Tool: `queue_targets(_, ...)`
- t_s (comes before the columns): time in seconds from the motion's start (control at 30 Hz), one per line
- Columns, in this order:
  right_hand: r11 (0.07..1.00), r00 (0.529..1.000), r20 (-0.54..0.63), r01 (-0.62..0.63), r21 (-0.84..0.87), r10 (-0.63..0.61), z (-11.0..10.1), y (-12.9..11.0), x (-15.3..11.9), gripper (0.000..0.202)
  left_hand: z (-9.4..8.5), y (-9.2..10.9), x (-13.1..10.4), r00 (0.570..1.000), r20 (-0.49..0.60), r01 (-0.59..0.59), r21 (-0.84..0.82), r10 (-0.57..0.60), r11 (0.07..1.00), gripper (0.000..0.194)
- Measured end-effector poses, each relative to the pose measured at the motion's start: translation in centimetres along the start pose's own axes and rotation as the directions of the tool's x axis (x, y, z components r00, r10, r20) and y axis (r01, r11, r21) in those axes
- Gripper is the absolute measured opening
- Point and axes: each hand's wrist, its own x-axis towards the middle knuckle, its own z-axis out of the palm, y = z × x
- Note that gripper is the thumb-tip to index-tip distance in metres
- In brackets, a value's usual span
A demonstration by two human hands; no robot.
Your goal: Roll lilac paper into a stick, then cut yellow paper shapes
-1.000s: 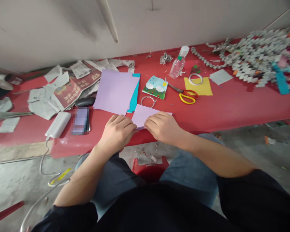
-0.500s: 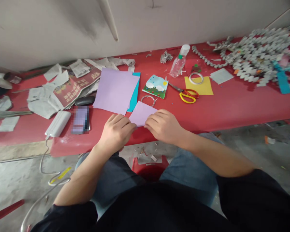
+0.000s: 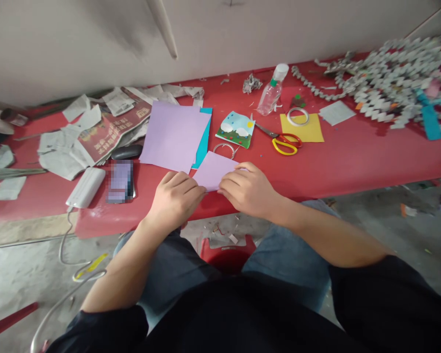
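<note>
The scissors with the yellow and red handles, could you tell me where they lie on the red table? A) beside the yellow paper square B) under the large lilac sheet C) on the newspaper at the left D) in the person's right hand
A: the scissors lie flat on the red table, their handles right at the left edge of the yellow paper square, well clear of both hands.
</note>
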Motion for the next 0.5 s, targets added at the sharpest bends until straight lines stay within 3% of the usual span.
queue_targets(0.27,1.000,1.000,-0.012,-0.008,0.022,0.008,0.13,-0.10,-0.11,0.026,-0.11,-0.08,0.19,0.999,0.045,-0.007,-0.026,0.009,1.000,0.008)
queue_targets(0.5,1.000,1.000,0.020,-0.020,0.019,0.020,0.33,0.02,-0.31,0.026,0.14,0.17,0.01,0.999,-0.003,0.044,-0.059,-0.044,0.997,0.004)
